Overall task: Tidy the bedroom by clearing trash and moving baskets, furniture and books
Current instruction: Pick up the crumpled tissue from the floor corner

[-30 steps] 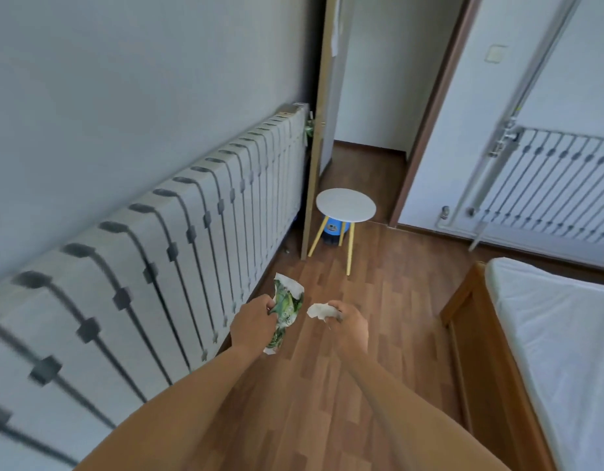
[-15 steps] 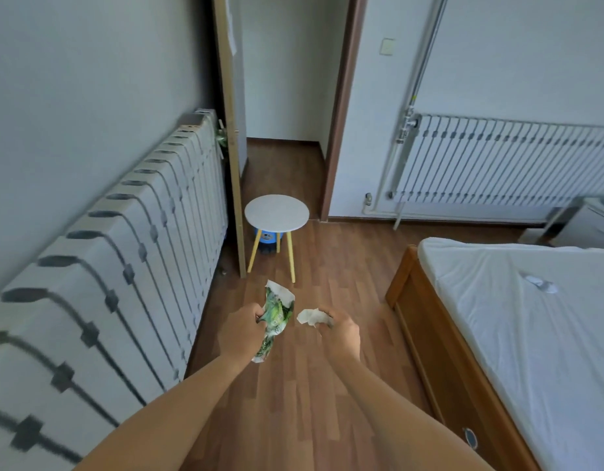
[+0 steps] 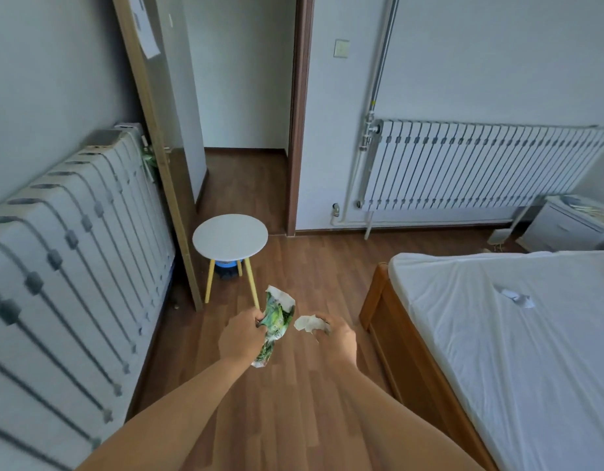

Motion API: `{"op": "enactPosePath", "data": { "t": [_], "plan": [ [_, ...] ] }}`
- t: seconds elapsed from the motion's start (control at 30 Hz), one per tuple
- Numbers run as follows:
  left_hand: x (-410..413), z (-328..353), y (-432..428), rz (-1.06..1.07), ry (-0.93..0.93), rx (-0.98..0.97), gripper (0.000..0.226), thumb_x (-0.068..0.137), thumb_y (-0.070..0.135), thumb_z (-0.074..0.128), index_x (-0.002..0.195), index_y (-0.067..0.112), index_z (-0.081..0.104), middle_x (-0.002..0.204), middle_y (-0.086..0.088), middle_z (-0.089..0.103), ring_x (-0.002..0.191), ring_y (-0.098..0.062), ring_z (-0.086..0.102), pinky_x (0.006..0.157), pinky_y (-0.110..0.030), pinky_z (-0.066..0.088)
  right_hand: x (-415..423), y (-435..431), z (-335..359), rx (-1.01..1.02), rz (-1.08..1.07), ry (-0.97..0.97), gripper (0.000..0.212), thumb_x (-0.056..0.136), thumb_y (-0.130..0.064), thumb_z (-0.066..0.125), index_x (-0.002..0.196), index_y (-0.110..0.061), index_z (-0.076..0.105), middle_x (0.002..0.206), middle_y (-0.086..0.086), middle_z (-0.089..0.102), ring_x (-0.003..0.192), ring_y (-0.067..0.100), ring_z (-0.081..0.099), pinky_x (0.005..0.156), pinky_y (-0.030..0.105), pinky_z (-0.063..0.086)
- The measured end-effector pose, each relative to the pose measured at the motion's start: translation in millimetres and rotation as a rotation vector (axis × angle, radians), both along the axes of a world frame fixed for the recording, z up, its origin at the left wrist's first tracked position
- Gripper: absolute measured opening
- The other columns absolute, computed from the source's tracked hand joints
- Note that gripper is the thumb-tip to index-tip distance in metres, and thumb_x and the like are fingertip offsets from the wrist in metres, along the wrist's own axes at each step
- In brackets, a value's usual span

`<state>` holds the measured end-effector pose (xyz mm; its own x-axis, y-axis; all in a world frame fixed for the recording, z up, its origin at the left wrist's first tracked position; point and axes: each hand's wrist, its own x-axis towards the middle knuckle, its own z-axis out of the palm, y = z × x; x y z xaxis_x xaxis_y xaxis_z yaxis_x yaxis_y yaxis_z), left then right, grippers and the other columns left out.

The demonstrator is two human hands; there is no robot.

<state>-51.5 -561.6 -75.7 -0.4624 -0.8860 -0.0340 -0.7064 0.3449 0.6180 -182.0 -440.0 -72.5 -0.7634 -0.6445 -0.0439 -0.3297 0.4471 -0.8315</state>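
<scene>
Ahead, over the brown wood-plank floor [image 3: 294,419], the left hand [image 3: 241,338] grips a crumpled green-and-white plastic wrapper [image 3: 275,322], while the right hand [image 3: 339,341] pinches a scrunched white paper scrap [image 3: 307,323], both near the round white stool with yellow legs [image 3: 230,236].

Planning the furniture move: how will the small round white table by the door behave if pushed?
Probably light: the small round table has a thin top on slim yellow legs. Pushed at the top it may tip rather than slide, the legs being tall and narrow-set. A blue object sits under it, so lifting looks safer.
</scene>
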Motion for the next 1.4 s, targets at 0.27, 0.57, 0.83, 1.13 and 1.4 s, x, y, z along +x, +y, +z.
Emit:
{"op": "enactPosePath", "data": {
  "t": [0.27, 0.57, 0.83, 1.13, 1.4],
  "plan": [
    [-117.7, 8.7, -47.4, 0.036, 0.000, 0.006, 0.005, 0.090, 0.021, 0.055, 0.090, 0.025, 0.059, 0.084, 0.010, 0.058, 0.078, -0.011, 0.053, 0.062, -0.027, 0.038, -132.8, -52.3, 13.1, 0.060, 0.003, 0.074, 0.034, 0.088, -0.010, 0.059, 0.121, -0.017, 0.065, 0.118, 0.004, 0.064, 0.102, 0.018, 0.060, 0.082, 0.022, 0.043],
    [-206.1, -7.2, -122.8, 0.026, -0.048, 0.029, 0.008, 0.090, 0.021, 0.055, 0.094, 0.023, 0.061, 0.091, 0.008, 0.063, 0.088, -0.017, 0.061, 0.063, -0.026, 0.038, -204.9, -124.9, -7.4, 0.045, 0.005, 0.026, 0.031, 0.087, -0.006, 0.059, 0.116, -0.016, 0.067, 0.113, 0.004, 0.066, 0.100, 0.017, 0.059, 0.085, 0.028, 0.047],
    [-299.5, -9.3, -244.4, -0.033, 0.001, 0.044, 0.010, 0.088, 0.020, 0.056, 0.082, 0.027, 0.053, 0.082, 0.010, 0.059, 0.081, -0.014, 0.059, 0.065, -0.028, 0.046, -294.7, -244.8, -1.9, 0.054, -0.044, 0.030, 0.033, 0.088, -0.007, 0.058, 0.119, -0.015, 0.066, 0.118, 0.003, 0.063, 0.106, 0.018, 0.058, 0.084, 0.023, 0.042],
    [-386.1, 4.7, -379.8, -0.082, -0.013, -0.004, 0.008, 0.093, 0.023, 0.055, 0.096, 0.018, 0.061, 0.085, 0.008, 0.056, 0.076, -0.009, 0.053, 0.056, -0.020, 0.041, -371.9, -379.9, 7.9, 0.046, -0.070, 0.066, 0.030, 0.087, -0.007, 0.062, 0.115, -0.016, 0.068, 0.114, 0.000, 0.065, 0.091, 0.006, 0.052, 0.080, 0.018, 0.039],
    [-446.6, -8.6, -448.5, -0.051, -0.031, 0.044, 0.003, 0.090, 0.021, 0.057, 0.089, 0.021, 0.059, 0.085, 0.007, 0.059, 0.077, -0.011, 0.055, 0.066, -0.029, 0.051, -438.0, -453.3, -6.7, 0.071, -0.050, 0.036, 0.031, 0.086, -0.006, 0.061, 0.115, -0.014, 0.068, 0.115, 0.002, 0.066, 0.099, 0.014, 0.059, 0.081, 0.019, 0.043]
  ]
}}
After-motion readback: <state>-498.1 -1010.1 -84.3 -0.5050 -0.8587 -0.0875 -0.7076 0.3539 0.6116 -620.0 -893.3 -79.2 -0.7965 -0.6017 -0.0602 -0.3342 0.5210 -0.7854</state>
